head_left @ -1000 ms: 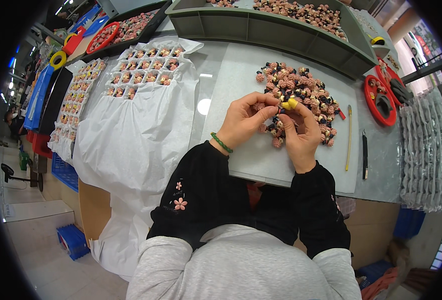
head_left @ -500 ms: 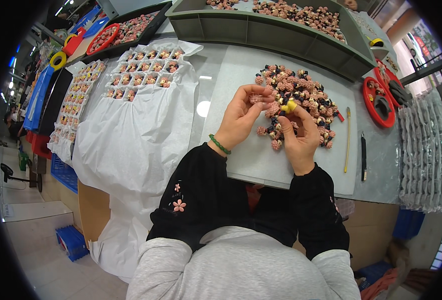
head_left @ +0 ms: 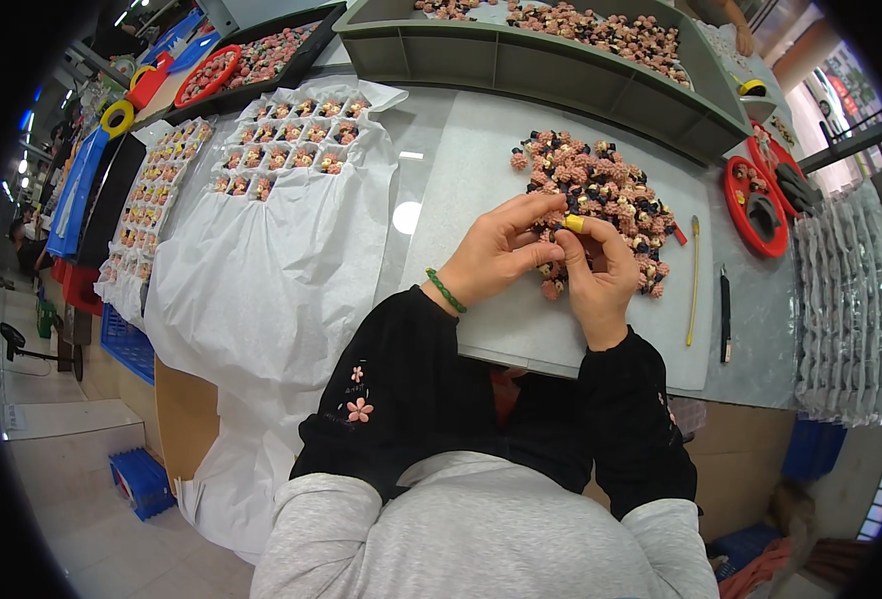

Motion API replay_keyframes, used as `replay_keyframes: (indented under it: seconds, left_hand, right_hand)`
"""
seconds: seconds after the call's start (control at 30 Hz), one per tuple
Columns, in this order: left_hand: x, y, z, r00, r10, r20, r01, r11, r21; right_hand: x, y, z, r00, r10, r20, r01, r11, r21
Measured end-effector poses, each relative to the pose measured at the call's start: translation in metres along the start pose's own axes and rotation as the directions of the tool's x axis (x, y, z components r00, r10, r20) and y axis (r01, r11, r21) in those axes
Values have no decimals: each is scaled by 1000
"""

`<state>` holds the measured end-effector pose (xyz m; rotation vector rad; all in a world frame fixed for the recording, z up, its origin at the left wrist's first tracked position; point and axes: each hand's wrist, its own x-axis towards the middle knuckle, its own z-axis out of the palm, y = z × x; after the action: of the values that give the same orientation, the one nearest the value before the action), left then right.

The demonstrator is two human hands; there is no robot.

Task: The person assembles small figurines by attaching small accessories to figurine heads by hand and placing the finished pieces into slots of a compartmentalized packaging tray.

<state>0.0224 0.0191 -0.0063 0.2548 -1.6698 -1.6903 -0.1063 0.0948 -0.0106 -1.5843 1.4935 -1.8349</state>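
Observation:
My left hand, with a green bracelet at its wrist, and my right hand meet fingertip to fingertip. Both are closed in a pinch around a small pink-and-dark figurine, mostly hidden behind the fingers. Yellow tape wraps a finger of the right hand. Just beyond the hands lies a heap of small figurines with bumpy pink tops, pale faces and dark parts. The heap rests on a white sheet that covers the table in front of me.
White trays of figurines and crumpled white paper lie left. A grey-green crate stands at the back. Right are a thin yellow stick, a black pen-like tool, a red ring-shaped dish and stacked clear trays.
My left hand has moved right and closed in against the right hand, hiding the pink piece it held. The right hand has barely moved. Another person's hand shows more at the back right.

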Motion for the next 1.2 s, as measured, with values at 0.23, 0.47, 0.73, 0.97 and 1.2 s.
replay_keyframes:
  seconds: [0.23, 0.47, 0.73, 0.97, 1.2]
  left_hand:
    - [-2, 4, -3, 983, -40, -177, 41, 999, 5]
    - [-9, 80, 31, 895, 377, -239, -277, 889, 365]
    - [-37, 179, -38, 756, 605, -250, -106, 490, 865]
    - [-62, 115, -175, 782, 321, -535, 517, 144, 843]
    - [-78, 61, -204, 813, 358, -459, 496, -13, 868]
  right_hand:
    - [0, 1, 2, 996, 12, -84, -11, 1000, 19]
    - [-6, -1, -4, 995, 70, -78, -60, 990, 124]
    - [-5, -1, -1, 996, 74, -50, -69, 993, 92]
    - [-4, -2, -4, 998, 62, -17, -61, 996, 64]
    - [-5, -2, -6, 999, 29, -25, -29, 1000, 11]
